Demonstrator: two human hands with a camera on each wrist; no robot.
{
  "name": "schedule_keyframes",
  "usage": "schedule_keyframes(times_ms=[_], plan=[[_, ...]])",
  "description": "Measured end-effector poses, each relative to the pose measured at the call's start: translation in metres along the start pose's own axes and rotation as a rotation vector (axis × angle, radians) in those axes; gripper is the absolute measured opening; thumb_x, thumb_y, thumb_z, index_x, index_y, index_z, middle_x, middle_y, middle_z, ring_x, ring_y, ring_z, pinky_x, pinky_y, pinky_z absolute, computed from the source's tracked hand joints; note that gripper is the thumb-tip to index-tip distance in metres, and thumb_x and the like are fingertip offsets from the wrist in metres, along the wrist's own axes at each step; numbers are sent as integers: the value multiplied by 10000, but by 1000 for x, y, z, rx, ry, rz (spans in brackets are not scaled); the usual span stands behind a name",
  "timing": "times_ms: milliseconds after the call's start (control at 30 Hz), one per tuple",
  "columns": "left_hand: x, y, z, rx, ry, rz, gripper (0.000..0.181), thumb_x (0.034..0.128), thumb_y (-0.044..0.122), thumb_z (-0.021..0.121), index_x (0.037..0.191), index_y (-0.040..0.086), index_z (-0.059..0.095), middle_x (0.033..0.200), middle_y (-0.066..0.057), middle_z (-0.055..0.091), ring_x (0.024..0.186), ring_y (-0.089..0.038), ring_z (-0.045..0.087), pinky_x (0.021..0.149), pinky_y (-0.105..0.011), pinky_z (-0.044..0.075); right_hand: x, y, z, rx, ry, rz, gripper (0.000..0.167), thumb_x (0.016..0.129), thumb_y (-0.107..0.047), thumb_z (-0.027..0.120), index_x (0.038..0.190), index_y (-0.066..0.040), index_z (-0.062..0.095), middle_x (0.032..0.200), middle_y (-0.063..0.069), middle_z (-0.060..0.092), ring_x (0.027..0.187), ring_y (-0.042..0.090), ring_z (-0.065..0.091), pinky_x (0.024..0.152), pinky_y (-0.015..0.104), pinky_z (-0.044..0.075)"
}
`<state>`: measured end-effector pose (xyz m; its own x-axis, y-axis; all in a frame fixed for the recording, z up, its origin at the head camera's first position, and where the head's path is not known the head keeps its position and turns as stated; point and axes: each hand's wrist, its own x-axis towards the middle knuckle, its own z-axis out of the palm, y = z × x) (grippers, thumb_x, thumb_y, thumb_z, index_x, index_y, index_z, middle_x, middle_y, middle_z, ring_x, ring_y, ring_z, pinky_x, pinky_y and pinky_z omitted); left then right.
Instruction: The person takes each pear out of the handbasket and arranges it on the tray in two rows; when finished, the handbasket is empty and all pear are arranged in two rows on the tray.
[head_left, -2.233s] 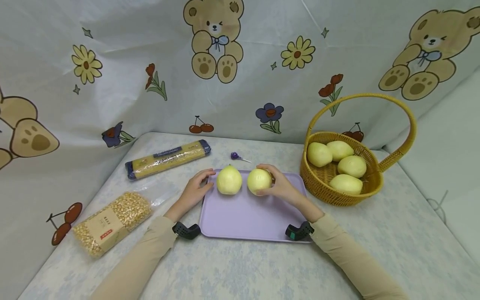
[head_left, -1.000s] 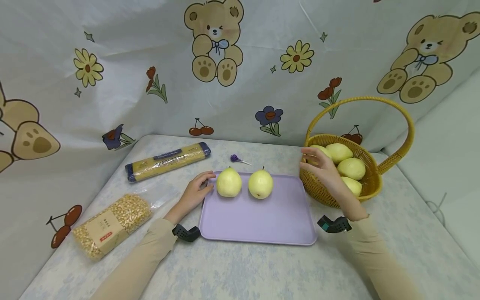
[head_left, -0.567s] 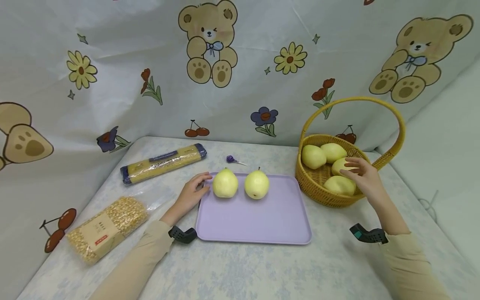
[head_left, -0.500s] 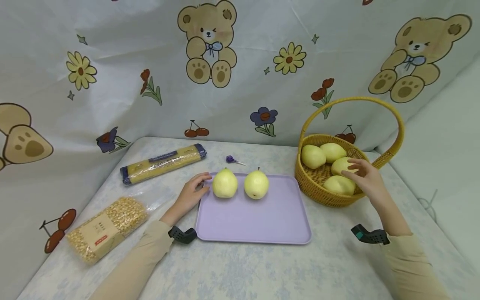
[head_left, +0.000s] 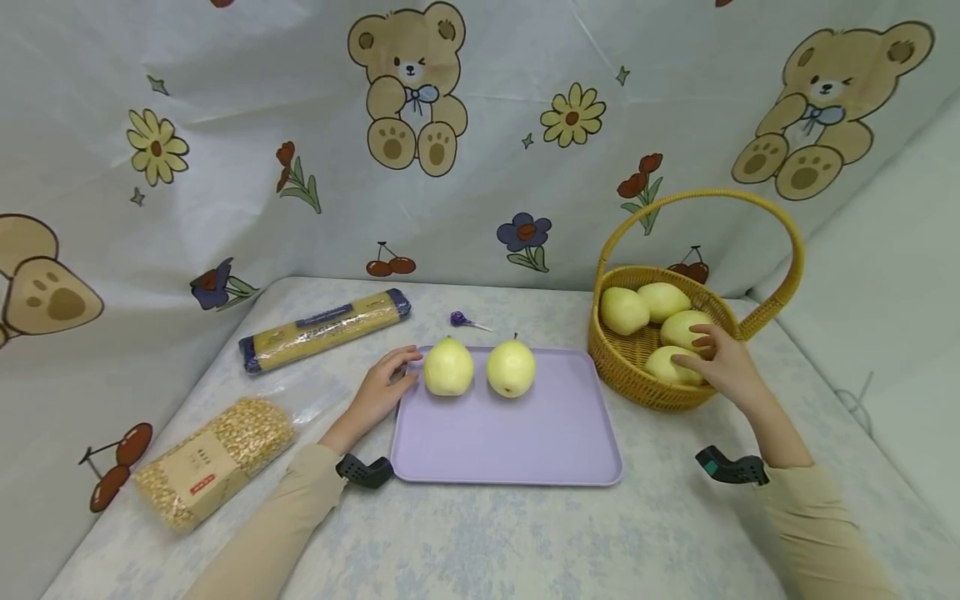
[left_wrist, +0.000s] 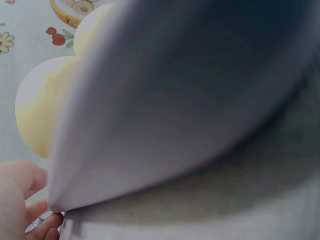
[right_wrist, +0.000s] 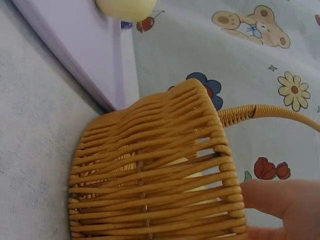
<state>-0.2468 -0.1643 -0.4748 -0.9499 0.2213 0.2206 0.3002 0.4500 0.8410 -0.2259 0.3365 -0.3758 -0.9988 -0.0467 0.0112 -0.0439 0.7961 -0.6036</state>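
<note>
In the head view, two pale yellow-green pears, a left one (head_left: 448, 367) and a right one (head_left: 512, 368), stand along the back of a lilac tray (head_left: 510, 442). My left hand (head_left: 377, 393) rests at the tray's left edge beside the left pear, fingers loosely bent; the left wrist view has its fingertips at the tray's corner. My right hand (head_left: 731, 367) reaches over the rim of a wicker basket (head_left: 637, 379). Its thumb is at the front pear (head_left: 671, 367), its fingers by the right-hand pear (head_left: 684, 327). In the right wrist view the basket wall hides most of the contact.
Two more pears, one at left (head_left: 625, 311) and one behind (head_left: 663, 302), lie in the basket under its tall handle (head_left: 705, 193). A purple lollipop (head_left: 459, 318), a spaghetti pack (head_left: 326, 329) and a bag of corn kernels (head_left: 217, 462) lie around the tray.
My right hand let go of the right pear on the tray and moved right to the basket, then lowered slightly towards the front pear. My left hand stays at the tray's edge.
</note>
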Motion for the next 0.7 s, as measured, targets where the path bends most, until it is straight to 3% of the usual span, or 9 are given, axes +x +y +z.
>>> schedule_keyframes(times_ms=[200, 333, 467, 700], plan=[[0, 1, 0, 7, 3, -1, 345, 938, 96, 569, 1278, 36, 571, 1462, -159, 439, 1365, -340, 403, 1138, -470, 359, 2, -4, 9, -63, -61, -60, 797, 881, -360, 664, 1427, 66, 269, 1367, 373, 396, 1226, 530, 403, 944, 627, 423], [1, 1, 1, 11, 5, -10, 339, 935, 97, 572, 1268, 33, 577, 1459, -156, 443, 1375, -334, 392, 1145, -459, 350, 4, -5, 13, -95, -57, -100, 802, 840, -289, 722, 1409, 77, 292, 1391, 368, 381, 1237, 543, 394, 993, 641, 376], [1, 2, 2, 15, -2, -13, 342, 939, 114, 573, 1272, 37, 575, 1465, -155, 437, 1378, -333, 389, 1150, -453, 345, 7, -6, 11, -120, -42, -91, 813, 811, -238, 747, 1386, 126, 303, 1357, 408, 378, 1214, 557, 410, 981, 644, 392], [1, 1, 0, 20, 1, -7, 338, 935, 101, 573, 1265, 30, 577, 1459, -167, 440, 1375, -344, 389, 1141, -465, 354, 17, -9, 4, -64, -199, -39, 859, 839, -275, 713, 1443, 91, 224, 1388, 435, 327, 1252, 560, 366, 985, 625, 405]])
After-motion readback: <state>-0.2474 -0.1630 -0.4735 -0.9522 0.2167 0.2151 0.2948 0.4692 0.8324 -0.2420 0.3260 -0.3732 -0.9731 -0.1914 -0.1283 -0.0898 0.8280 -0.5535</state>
